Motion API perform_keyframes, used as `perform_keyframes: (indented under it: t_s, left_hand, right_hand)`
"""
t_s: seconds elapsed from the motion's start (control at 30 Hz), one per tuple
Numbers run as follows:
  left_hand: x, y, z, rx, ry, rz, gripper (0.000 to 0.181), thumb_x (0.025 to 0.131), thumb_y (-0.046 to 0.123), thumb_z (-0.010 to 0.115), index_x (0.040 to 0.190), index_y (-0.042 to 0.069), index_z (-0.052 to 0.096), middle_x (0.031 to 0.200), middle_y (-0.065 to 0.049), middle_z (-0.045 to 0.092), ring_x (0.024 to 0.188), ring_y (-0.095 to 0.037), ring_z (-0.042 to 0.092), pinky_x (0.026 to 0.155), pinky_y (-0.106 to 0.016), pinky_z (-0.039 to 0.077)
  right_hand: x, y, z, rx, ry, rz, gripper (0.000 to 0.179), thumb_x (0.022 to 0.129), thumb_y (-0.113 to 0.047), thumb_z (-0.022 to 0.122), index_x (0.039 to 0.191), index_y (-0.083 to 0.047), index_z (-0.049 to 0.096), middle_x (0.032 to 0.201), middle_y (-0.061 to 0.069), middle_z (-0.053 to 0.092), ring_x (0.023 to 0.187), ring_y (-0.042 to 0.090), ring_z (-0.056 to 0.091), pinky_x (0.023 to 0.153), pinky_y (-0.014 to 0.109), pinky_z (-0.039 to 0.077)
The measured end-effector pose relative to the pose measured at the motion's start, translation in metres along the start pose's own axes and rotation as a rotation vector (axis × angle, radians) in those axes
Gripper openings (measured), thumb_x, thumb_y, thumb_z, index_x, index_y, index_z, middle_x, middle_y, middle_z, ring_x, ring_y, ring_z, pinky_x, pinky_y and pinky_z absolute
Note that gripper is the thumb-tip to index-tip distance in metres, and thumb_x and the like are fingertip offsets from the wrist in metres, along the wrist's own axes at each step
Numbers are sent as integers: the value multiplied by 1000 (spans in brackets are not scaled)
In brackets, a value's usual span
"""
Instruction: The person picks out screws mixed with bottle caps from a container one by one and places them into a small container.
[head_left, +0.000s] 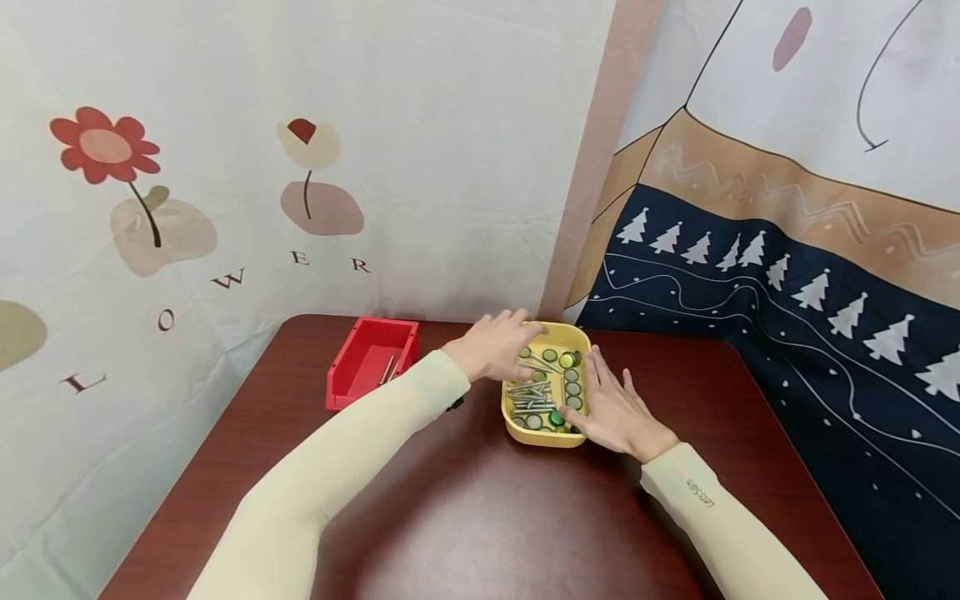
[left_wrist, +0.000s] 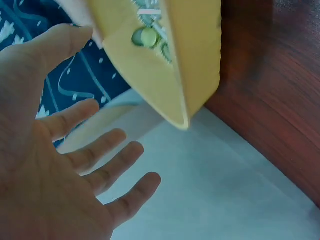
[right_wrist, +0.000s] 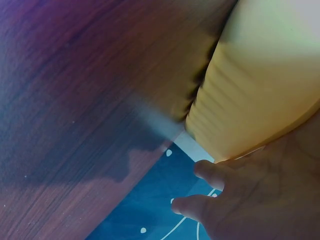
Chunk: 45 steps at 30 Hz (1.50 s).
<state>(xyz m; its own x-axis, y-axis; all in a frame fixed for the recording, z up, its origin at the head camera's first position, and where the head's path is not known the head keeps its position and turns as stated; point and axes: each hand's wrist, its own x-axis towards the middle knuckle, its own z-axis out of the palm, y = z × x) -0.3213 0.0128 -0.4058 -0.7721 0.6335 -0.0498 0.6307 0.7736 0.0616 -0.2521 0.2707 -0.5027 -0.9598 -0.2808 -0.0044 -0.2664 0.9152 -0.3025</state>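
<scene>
A yellow plastic tub (head_left: pixel 547 439) stands on the table, holding several metal screws (head_left: pixel 531 396) and round bottle caps (head_left: pixel 572 388), some green. My left hand (head_left: pixel 497 346) hovers over the tub's left rim, fingers spread and nothing in its grasp. In the left wrist view, its fingers (left_wrist: pixel 127 155) are apart from the yellow wall. Along the tub's right side lies my right hand (head_left: pixel 618 412), fingers straight and thumb reaching over the rim. The right wrist view shows that palm close against the tub's outer wall (right_wrist: pixel 255 95).
To the left, a red open-front bin (head_left: pixel 339 385) has a few metal screws (head_left: pixel 387 369) in it. Both sit near the far edge of the dark red wooden table (head_left: pixel 465 517). Printed cloths (head_left: pixel 450 167) hang behind and to the right.
</scene>
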Motion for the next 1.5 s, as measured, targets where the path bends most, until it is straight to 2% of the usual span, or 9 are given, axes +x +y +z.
perform_keyframes:
  t_s: [0.3,0.47,0.63,0.87,1.03,1.13,1.2,1.43,1.5]
  left_hand:
    - [13,40,11,307,-172,101,83,102,54,89,174,29,55,176,-7,56,159,-29,59,130,-51,55]
    - [17,60,10,372,-240,122,87,100,50,92,175,29,54,174,-7,59,153,-27,66,123,-43,61]
    - [26,68,18,386,-302,109,72,101,41,91,166,28,63,155,-2,73,137,-18,72,112,-40,66]
    - [84,43,86,361,-362,81,80,94,40,99,165,33,62,144,3,77,129,-17,71,104,-43,67]
    - [122,25,128,351,-413,76,81,97,33,95,169,33,57,150,2,75,132,-16,69,109,-43,66]
    - [138,21,143,345,-424,75,71,100,33,93,164,34,62,145,4,76,126,-14,70,103,-43,67]
    - [136,28,139,371,-409,75,60,105,35,87,160,35,65,140,5,78,123,-13,71,100,-42,68]
    - [78,65,72,426,-372,69,41,116,27,74,157,27,70,143,1,79,136,-18,74,109,-37,67]
    - [73,65,67,418,-385,73,41,115,24,75,155,28,71,145,1,79,137,-19,74,110,-39,66]
  right_hand:
    - [-1,0,1,-6,2,-4,111,112,-62,62,183,7,11,196,28,5,182,48,17,140,84,14]
    - [-1,0,0,-5,13,-6,110,111,-60,63,183,7,12,196,27,6,183,47,16,141,84,14]
    - [-1,-1,-1,-3,13,-10,109,111,-57,64,183,7,13,196,27,6,182,48,18,141,84,14]
    - [-1,-2,-1,-7,2,-8,109,112,-56,64,183,7,11,196,28,4,182,49,18,141,83,14]
    - [-1,-1,-1,-15,7,-5,109,111,-56,64,183,7,12,196,28,4,181,49,20,142,82,14]
    - [-2,0,-1,-17,4,-6,109,111,-55,64,183,7,11,196,27,2,181,49,20,141,83,14]
    - [-2,0,-1,-19,2,-4,109,111,-55,64,183,7,11,196,27,1,181,49,20,142,82,14]
    - [-2,-1,-2,-3,-12,6,112,109,-55,65,184,6,9,196,26,0,182,49,19,142,82,13]
    - [-2,-2,-1,1,-13,6,112,109,-56,65,184,6,9,196,27,1,181,50,19,141,83,13]
